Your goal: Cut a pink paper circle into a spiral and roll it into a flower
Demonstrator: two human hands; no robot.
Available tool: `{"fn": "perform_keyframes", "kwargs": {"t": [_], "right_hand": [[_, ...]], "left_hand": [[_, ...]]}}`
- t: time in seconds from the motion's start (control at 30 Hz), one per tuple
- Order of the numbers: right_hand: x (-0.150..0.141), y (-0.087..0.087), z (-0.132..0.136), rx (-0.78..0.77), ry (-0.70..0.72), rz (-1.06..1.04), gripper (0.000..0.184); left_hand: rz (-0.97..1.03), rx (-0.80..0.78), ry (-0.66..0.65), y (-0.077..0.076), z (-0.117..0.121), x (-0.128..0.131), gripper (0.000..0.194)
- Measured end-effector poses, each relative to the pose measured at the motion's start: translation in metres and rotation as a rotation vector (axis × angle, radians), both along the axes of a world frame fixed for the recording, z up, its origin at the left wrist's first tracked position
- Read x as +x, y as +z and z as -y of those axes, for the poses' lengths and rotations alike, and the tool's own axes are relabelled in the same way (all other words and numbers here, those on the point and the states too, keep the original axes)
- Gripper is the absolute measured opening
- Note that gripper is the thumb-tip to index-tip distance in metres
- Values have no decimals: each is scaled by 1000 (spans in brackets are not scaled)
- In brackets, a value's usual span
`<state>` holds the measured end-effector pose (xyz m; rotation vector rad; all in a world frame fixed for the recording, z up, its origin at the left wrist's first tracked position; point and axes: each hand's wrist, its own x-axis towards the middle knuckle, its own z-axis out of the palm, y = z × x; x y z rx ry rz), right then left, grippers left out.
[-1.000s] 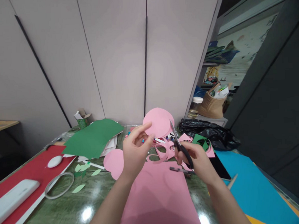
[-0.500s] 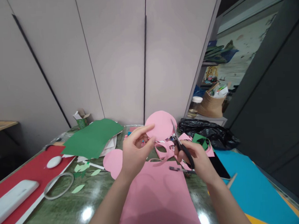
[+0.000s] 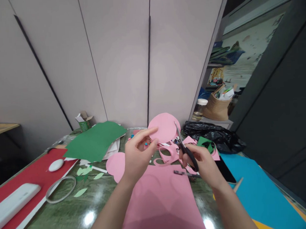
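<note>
A round piece of pink paper (image 3: pixel 164 127) is raised over the table, its left edge between the thumb and fingers of my left hand (image 3: pixel 138 153). In my right hand (image 3: pixel 201 160) is a pair of scissors (image 3: pixel 187 152) with black handles, the blades pointing up along the right edge of the round paper. Under both hands lies a large pink sheet (image 3: pixel 163 200). Curled pink paper scraps (image 3: pixel 168 153) rest behind it. A pink paper cutout with rounded lobes (image 3: pixel 116 166) sits left of my left hand, partly hidden by it.
Green paper (image 3: pixel 95 142), red paper (image 3: pixel 30 180), a white mouse (image 3: pixel 56 165) and small leaf cutouts (image 3: pixel 80 193) lie on the left. To the right are a black plastic bag (image 3: pixel 213 136), blue paper (image 3: pixel 261 190) and a dark pen (image 3: pixel 185 173). Tall cabinet doors (image 3: pixel 118 61) stand behind.
A narrow pink strip that hung below the round paper has dropped and now lies with the scraps. Both hands stay almost in place.
</note>
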<state>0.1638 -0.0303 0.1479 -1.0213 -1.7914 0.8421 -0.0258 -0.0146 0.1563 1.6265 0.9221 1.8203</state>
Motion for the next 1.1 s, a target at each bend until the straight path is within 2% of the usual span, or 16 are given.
{"fn": "perform_keyframes", "kwargs": {"t": [0.27, 0.53, 0.77, 1.1], "right_hand": [[0, 2, -1, -8, 9, 1, 18], [0, 3, 1, -25, -6, 4, 19], [0, 1, -1, -40, 3, -6, 21], [2, 1, -1, 18, 33, 9, 28]], "left_hand": [[-15, 27, 26, 0, 0, -1, 17], [29, 26, 38, 2, 1, -1, 21], [94, -4, -41, 0, -1, 3, 32], [-31, -25, -70, 0, 0, 1, 31]]}}
